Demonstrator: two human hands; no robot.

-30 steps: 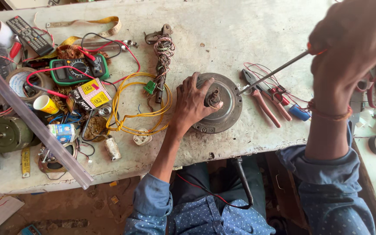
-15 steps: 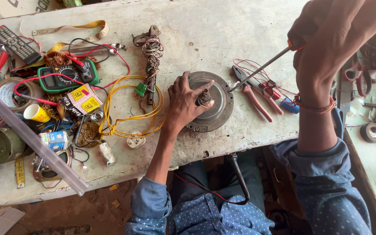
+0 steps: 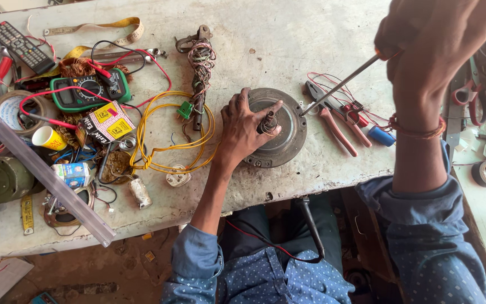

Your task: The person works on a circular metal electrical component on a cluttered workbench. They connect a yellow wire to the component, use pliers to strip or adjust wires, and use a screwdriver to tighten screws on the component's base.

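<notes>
In the head view, a round metal motor cover (image 3: 277, 128) lies near the front edge of the workbench (image 3: 310, 34). The left hand (image 3: 244, 125) is spread flat on the cover, its fingers pressed down beside the short shaft (image 3: 269, 121) at the cover's middle. The right hand (image 3: 423, 50) is closed in a fist around the handle of a long screwdriver (image 3: 341, 84), whose tip is set at the cover's right rim.

A slip seems possible: if the tip skids off the rim, the left fingers beside the shaft could be struck, or the cover could be pushed toward the bench edge.

Right of the cover, 1 pair of pliers (image 3: 333, 118) with red handles and 1 small blue cap (image 3: 381, 135) are seen. Left of the cover lie 1 coil of yellow wire (image 3: 167, 143), 1 green meter (image 3: 88, 93), 1 remote control (image 3: 22, 47), 1 yellow tape measure (image 3: 108, 27) and 1 paper cup (image 3: 49, 138)
</notes>
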